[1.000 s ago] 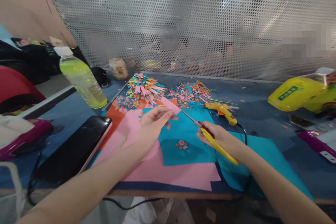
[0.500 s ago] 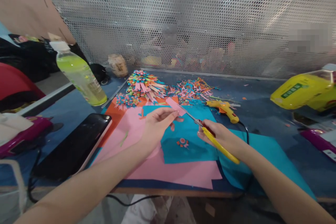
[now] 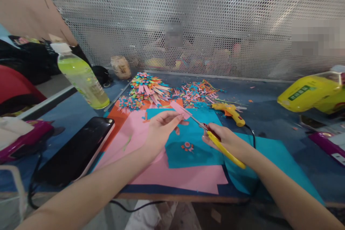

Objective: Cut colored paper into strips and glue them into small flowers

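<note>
Between thumb and finger, my left hand [image 3: 165,125] pinches a small pink paper strip [image 3: 178,108] above the blue sheet [image 3: 199,158]. My right hand [image 3: 219,136] grips scissors with yellow handles [image 3: 228,152], their blades at the strip's right part. Below the hands, a small round pink piece [image 3: 187,145] with orange and pink bits around it lies on the blue sheet. Large pink paper [image 3: 178,178] spreads under that sheet. Behind my left hand is a cone-like bundle of coloured paper strips [image 3: 148,88].
A yellow glue gun [image 3: 230,112] lies right of a heap of paper scraps [image 3: 198,91]. A phone [image 3: 77,149] and a green drink bottle [image 3: 83,79] are at the left. Yellow bottles [image 3: 304,93] lie at the right. A perforated metal panel [image 3: 205,10] stands behind.
</note>
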The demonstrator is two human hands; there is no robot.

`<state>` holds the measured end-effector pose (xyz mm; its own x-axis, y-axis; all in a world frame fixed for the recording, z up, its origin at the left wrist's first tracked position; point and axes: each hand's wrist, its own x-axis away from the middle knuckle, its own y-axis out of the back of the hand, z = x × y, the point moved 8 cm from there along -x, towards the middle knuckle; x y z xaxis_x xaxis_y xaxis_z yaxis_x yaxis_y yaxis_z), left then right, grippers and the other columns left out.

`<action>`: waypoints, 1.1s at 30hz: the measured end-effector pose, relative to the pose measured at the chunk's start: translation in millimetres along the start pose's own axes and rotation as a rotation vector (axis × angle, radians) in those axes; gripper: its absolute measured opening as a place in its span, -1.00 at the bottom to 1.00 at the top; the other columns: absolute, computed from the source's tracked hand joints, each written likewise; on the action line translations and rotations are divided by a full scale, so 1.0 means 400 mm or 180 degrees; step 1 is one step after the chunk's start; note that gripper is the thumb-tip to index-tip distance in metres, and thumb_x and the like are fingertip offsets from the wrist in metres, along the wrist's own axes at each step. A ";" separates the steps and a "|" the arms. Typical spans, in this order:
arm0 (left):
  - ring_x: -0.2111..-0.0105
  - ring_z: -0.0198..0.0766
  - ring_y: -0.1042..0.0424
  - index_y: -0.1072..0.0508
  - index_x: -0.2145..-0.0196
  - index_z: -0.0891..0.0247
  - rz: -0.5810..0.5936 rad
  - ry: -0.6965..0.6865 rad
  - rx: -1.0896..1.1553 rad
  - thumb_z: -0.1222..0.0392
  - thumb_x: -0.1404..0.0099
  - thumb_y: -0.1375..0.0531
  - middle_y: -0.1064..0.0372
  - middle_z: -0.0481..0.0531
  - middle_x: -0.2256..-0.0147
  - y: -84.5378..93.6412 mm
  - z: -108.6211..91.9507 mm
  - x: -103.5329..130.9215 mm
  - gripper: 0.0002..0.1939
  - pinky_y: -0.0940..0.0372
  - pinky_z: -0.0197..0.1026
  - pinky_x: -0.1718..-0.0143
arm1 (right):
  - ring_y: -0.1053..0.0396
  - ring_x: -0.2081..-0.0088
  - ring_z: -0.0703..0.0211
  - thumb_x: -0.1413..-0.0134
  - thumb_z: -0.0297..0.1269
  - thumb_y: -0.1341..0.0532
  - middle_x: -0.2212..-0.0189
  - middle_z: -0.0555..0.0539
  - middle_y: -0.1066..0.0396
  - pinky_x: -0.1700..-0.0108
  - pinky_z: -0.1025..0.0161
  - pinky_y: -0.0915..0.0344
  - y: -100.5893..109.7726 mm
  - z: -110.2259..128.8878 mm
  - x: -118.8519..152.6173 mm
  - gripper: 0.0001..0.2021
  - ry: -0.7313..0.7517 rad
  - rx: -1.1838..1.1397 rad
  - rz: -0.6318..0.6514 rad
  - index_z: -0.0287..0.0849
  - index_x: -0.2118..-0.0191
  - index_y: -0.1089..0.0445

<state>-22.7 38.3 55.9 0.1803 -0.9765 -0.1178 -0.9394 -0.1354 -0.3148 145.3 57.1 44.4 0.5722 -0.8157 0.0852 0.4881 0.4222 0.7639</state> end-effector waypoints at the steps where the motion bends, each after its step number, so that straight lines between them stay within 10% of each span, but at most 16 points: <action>1: 0.47 -0.24 -0.46 -0.43 0.48 0.31 0.0006 -0.0003 -0.0018 0.21 -0.02 -0.25 -0.45 0.00 0.54 -0.001 0.000 0.000 -0.89 -0.18 -0.36 0.66 | -0.07 0.56 0.34 0.04 -0.13 -0.13 0.57 0.07 -0.14 0.52 0.35 -0.09 0.001 0.001 0.000 -0.78 0.0006 -0.0011 -0.0008 -0.17 0.44 -0.14; 33: 0.46 -0.23 -0.46 -0.42 0.49 0.32 -0.0126 0.0143 0.0044 0.19 0.04 -0.29 -0.43 0.02 0.50 0.007 0.004 0.000 -0.83 -0.17 -0.36 0.67 | 0.12 0.62 0.39 0.06 0.02 -0.08 0.69 0.12 0.06 0.59 0.38 0.16 0.017 0.002 -0.003 -0.62 0.0067 0.0651 -0.0309 -0.19 0.62 -0.07</action>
<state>-24.9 38.3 53.4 0.2036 -0.9770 -0.0627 -0.9277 -0.1720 -0.3313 147.3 60.6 49.9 0.5438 -0.8392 -0.0068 0.3989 0.2514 0.8819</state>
